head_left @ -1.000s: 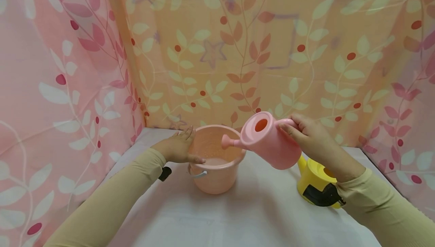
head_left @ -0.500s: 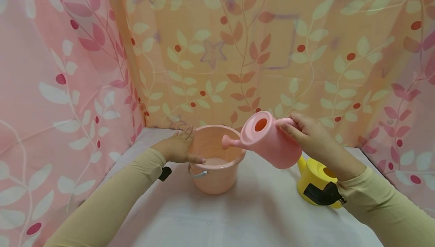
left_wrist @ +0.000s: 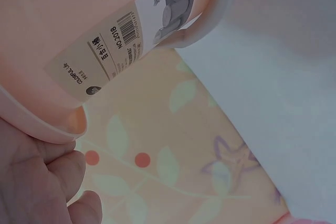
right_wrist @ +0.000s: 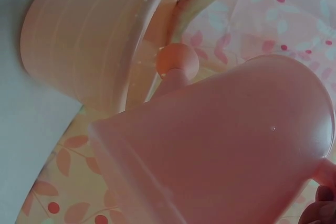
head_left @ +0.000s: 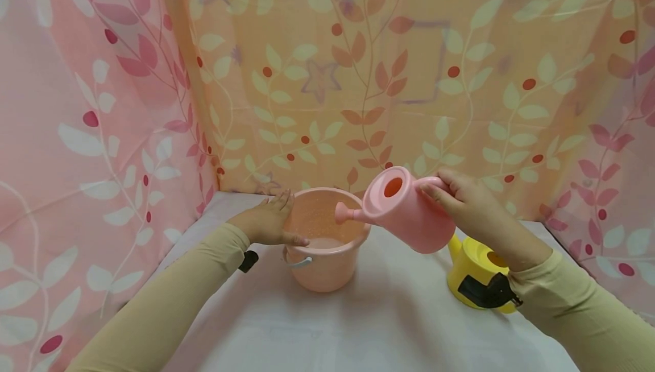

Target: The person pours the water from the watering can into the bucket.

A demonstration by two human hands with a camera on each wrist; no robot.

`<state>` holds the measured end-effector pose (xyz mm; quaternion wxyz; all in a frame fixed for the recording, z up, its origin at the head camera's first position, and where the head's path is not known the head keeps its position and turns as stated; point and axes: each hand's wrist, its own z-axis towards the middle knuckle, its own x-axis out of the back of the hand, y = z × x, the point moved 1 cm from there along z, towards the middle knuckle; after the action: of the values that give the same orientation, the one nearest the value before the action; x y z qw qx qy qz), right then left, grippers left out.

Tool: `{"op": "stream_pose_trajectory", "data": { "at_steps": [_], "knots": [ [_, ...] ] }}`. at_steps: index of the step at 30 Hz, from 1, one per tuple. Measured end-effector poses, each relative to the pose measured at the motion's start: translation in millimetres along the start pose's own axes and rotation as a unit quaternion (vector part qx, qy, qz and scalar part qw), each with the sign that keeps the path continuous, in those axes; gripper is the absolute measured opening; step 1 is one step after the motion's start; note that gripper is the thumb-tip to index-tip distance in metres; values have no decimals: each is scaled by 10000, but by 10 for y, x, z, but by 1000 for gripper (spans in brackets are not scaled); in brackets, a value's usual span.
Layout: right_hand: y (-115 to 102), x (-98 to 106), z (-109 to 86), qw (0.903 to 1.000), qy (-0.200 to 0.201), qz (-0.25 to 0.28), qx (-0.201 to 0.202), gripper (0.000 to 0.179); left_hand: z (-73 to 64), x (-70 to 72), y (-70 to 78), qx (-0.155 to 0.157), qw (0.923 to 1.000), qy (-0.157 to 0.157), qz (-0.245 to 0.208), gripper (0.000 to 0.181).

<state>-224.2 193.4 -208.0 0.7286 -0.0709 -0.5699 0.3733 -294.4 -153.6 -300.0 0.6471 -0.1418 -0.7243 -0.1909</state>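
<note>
My right hand grips the handle of a pink watering can and holds it above the table. The can tips to the left, its rose over the inside of a peach bucket. In the right wrist view, the watering can fills the front, its rose near the bucket. My left hand rests on the bucket's left rim, fingers extended and thumb over the near side. The left wrist view has fingers of my left hand touching the rim of the labelled bucket.
A yellow watering can stands on the table at the right, partly behind my right wrist. The bucket's pale handle hangs down its near side. White cloth covers the table, and leaf-patterned curtains enclose the back and sides.
The pink watering can has risen very slightly. Both hands otherwise keep their places, and the bucket has not moved.
</note>
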Motion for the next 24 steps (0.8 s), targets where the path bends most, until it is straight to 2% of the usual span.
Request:
{"op": "stream_pose_trajectory", "data": {
  "at_steps": [24],
  "knots": [
    [-5,32,-13,9999,20,-67,122,29,13,-3,-14,-3,10000,-52,30,120]
  ]
}}
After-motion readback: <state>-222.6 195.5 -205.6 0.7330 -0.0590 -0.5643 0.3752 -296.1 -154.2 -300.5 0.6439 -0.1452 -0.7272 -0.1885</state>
